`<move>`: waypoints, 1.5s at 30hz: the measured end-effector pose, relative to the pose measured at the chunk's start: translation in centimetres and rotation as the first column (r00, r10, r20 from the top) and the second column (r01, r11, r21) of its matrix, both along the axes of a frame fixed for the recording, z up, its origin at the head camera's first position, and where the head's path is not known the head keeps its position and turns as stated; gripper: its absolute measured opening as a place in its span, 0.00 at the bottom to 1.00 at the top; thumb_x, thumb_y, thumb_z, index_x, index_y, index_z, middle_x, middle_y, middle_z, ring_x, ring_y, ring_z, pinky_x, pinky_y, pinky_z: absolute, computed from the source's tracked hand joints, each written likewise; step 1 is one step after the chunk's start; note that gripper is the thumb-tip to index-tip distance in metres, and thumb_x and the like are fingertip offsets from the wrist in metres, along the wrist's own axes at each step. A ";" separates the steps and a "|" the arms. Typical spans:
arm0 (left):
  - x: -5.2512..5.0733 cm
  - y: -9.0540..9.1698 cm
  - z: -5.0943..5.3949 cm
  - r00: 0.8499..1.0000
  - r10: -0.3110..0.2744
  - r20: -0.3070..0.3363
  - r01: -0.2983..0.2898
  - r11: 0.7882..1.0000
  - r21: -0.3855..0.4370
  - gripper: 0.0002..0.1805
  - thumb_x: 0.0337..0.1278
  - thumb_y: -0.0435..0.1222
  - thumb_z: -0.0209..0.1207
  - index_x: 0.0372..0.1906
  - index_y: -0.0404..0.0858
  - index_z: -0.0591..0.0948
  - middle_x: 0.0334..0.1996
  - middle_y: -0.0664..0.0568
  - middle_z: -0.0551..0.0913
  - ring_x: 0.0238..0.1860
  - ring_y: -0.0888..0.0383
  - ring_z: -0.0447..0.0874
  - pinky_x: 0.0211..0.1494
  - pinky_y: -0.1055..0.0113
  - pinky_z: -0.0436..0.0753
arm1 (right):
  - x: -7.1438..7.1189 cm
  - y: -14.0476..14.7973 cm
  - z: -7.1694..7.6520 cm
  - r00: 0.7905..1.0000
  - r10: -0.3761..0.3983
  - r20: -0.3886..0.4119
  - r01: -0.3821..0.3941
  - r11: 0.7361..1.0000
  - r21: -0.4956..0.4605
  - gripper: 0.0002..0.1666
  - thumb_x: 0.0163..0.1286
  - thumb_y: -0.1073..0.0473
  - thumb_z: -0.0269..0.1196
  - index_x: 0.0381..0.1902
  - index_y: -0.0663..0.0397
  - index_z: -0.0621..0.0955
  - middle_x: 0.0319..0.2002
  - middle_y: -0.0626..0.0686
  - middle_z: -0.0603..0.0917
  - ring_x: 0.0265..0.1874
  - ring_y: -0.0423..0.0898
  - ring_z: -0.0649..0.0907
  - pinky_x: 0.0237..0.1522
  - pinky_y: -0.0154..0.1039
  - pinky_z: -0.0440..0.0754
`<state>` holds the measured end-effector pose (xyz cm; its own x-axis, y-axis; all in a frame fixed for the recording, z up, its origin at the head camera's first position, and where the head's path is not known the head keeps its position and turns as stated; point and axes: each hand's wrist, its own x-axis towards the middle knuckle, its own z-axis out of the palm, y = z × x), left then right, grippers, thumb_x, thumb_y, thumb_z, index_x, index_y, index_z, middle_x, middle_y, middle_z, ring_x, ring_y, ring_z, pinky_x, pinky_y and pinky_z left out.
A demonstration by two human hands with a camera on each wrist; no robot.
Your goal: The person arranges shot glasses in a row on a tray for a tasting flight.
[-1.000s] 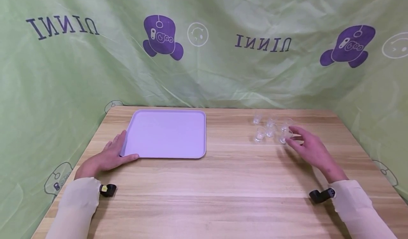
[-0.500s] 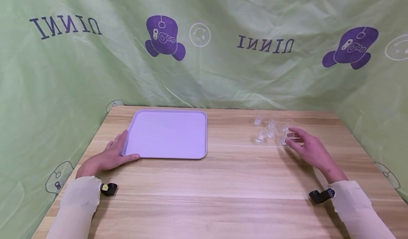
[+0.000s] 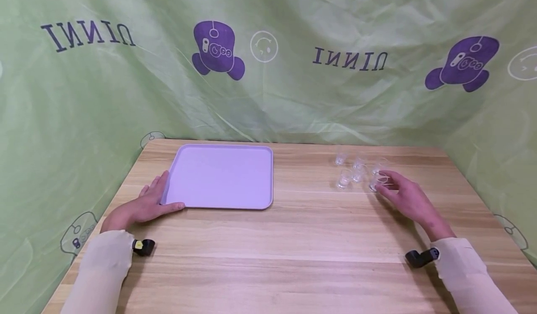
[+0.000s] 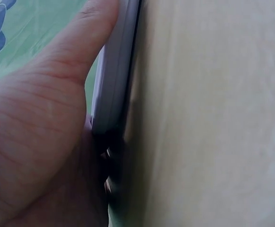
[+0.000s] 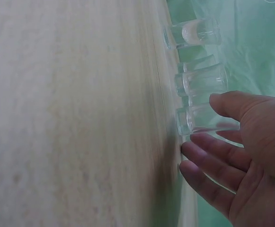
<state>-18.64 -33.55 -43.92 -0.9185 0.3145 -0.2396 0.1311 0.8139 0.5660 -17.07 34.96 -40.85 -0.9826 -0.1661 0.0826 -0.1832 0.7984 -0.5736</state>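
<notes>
In the head view my left hand (image 3: 147,204) rests at the near left corner of a lilac tray (image 3: 220,179). Its thumb lies along the front rim, its fingers along the left side. The left wrist view shows the thumb against the tray's edge (image 4: 112,90). At the right of the table, my right hand (image 3: 407,197) has thumb and index finger on either side of a clear shot glass (image 3: 375,183), pinching it near the top. Through that shot glass (image 5: 194,119) the index finger shows in the right wrist view; the remaining fingers are loosely bent below.
Several more clear shot glasses (image 3: 344,179) stand upright in a cluster left of and behind the pinched one. The wooden table (image 3: 268,253) ends at a green printed cloth (image 3: 293,104) behind and on both sides.
The head view has shifted slightly. Both hands keep nearly the same places, the left at the tray and the right at the shot glass.
</notes>
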 end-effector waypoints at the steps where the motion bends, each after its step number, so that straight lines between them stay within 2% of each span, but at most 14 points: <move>1: 0.0 0.0 0.0 1.000 0.001 0.000 -0.001 1.000 0.001 0.70 0.62 0.67 0.59 0.79 0.30 0.26 0.79 0.28 0.28 0.78 0.33 0.20 0.74 0.33 0.27 | 0.0 0.0 0.0 1.000 -0.003 0.002 0.003 1.000 0.001 0.32 0.79 0.54 0.62 0.71 0.68 0.69 0.53 0.72 0.82 0.53 0.71 0.81 0.55 0.70 0.76; 10: 0.3 0.2 0.0 1.000 0.004 -0.011 -0.004 1.000 0.027 0.68 0.63 0.65 0.60 0.80 0.31 0.28 0.81 0.31 0.29 0.79 0.35 0.22 0.75 0.34 0.29 | 0.0 0.0 -0.2 1.000 -0.020 -0.015 0.020 1.000 0.008 0.27 0.79 0.53 0.62 0.64 0.69 0.74 0.51 0.69 0.83 0.53 0.71 0.81 0.55 0.69 0.77; 18: 0.2 0.3 0.2 1.000 -0.006 -0.014 0.006 1.000 0.003 0.68 0.65 0.64 0.60 0.80 0.31 0.27 0.81 0.32 0.28 0.79 0.35 0.22 0.75 0.33 0.29 | 0.0 0.2 -0.1 0.999 -0.025 -0.038 0.025 1.000 -0.010 0.26 0.78 0.52 0.63 0.60 0.69 0.76 0.51 0.69 0.83 0.51 0.70 0.82 0.53 0.68 0.79; 22: 0.5 0.5 0.7 0.999 -0.012 -0.029 0.013 0.999 0.031 0.66 0.66 0.60 0.62 0.80 0.30 0.28 0.80 0.30 0.29 0.79 0.33 0.22 0.74 0.32 0.28 | 0.0 0.3 0.2 0.999 -0.029 -0.042 0.028 0.999 -0.025 0.27 0.78 0.50 0.63 0.60 0.68 0.76 0.51 0.69 0.82 0.51 0.70 0.82 0.52 0.68 0.78; 25: 0.7 0.8 1.1 1.000 -0.011 -0.016 0.012 1.000 0.029 0.66 0.66 0.58 0.63 0.79 0.28 0.28 0.79 0.28 0.30 0.78 0.31 0.22 0.73 0.31 0.29 | 0.1 0.4 0.6 0.997 -0.034 -0.062 0.032 0.999 -0.038 0.27 0.79 0.49 0.62 0.59 0.68 0.76 0.51 0.70 0.82 0.51 0.70 0.82 0.51 0.69 0.79; 29: 0.6 0.9 1.1 1.000 0.003 0.005 -0.003 1.000 0.007 0.67 0.66 0.61 0.61 0.79 0.29 0.28 0.80 0.29 0.29 0.78 0.32 0.22 0.74 0.32 0.30 | 0.1 0.2 1.3 0.995 -0.046 -0.092 0.041 0.998 -0.047 0.26 0.79 0.50 0.62 0.59 0.68 0.76 0.51 0.70 0.82 0.50 0.69 0.82 0.48 0.67 0.80; 31: 0.5 0.7 0.9 1.000 0.004 0.004 -0.004 1.000 0.009 0.67 0.65 0.62 0.60 0.79 0.30 0.27 0.80 0.29 0.29 0.78 0.33 0.21 0.74 0.32 0.29 | -0.1 0.0 1.6 0.993 -0.058 -0.098 0.054 0.997 -0.052 0.26 0.79 0.50 0.62 0.60 0.68 0.77 0.52 0.69 0.82 0.51 0.68 0.82 0.47 0.59 0.83; 33: 0.4 0.4 0.5 1.000 0.007 -0.003 -0.007 1.000 0.011 0.67 0.65 0.64 0.60 0.80 0.31 0.27 0.80 0.30 0.29 0.79 0.34 0.21 0.74 0.33 0.28 | -0.2 -0.4 2.0 0.992 -0.073 -0.102 0.067 0.996 -0.066 0.27 0.79 0.50 0.62 0.61 0.67 0.76 0.52 0.68 0.82 0.51 0.67 0.82 0.45 0.46 0.83; 35: 0.3 0.3 0.3 1.000 0.004 -0.005 -0.004 1.000 0.017 0.68 0.65 0.64 0.60 0.80 0.31 0.27 0.80 0.30 0.28 0.79 0.34 0.20 0.74 0.34 0.27 | -0.3 -0.9 2.4 0.990 -0.088 -0.106 0.080 0.993 -0.082 0.27 0.78 0.49 0.63 0.62 0.66 0.77 0.53 0.66 0.83 0.52 0.66 0.83 0.43 0.33 0.80; 37: 0.2 0.2 0.1 1.000 0.005 -0.007 -0.005 1.000 0.028 0.67 0.65 0.64 0.60 0.80 0.31 0.27 0.80 0.30 0.28 0.79 0.35 0.20 0.75 0.36 0.25 | -0.5 -1.4 2.7 0.989 -0.090 -0.120 0.078 0.992 -0.100 0.27 0.78 0.50 0.63 0.62 0.66 0.77 0.53 0.66 0.83 0.51 0.65 0.83 0.41 0.25 0.76; 39: 0.2 0.2 0.1 1.000 0.002 -0.012 -0.002 0.999 0.044 0.67 0.65 0.63 0.60 0.80 0.31 0.27 0.79 0.29 0.28 0.78 0.35 0.19 0.74 0.36 0.25 | -0.6 -2.1 3.0 0.987 -0.077 -0.140 0.060 0.991 -0.118 0.26 0.77 0.51 0.64 0.62 0.66 0.77 0.53 0.66 0.83 0.50 0.66 0.83 0.40 0.22 0.75; 45: 0.2 0.2 -0.1 1.000 0.002 -0.014 -0.002 1.000 0.030 0.67 0.65 0.63 0.60 0.79 0.31 0.26 0.79 0.29 0.28 0.78 0.33 0.20 0.74 0.33 0.26 | -1.4 -4.2 3.6 0.982 -0.039 -0.185 0.007 0.985 -0.170 0.23 0.76 0.53 0.65 0.60 0.65 0.78 0.51 0.64 0.84 0.47 0.63 0.86 0.39 0.20 0.76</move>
<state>-18.46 -33.36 -44.05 -0.9225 0.3193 -0.2169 0.1377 0.7971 0.5879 -18.43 30.80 -37.30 -0.9505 -0.1115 0.2902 -0.2825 0.6991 -0.6568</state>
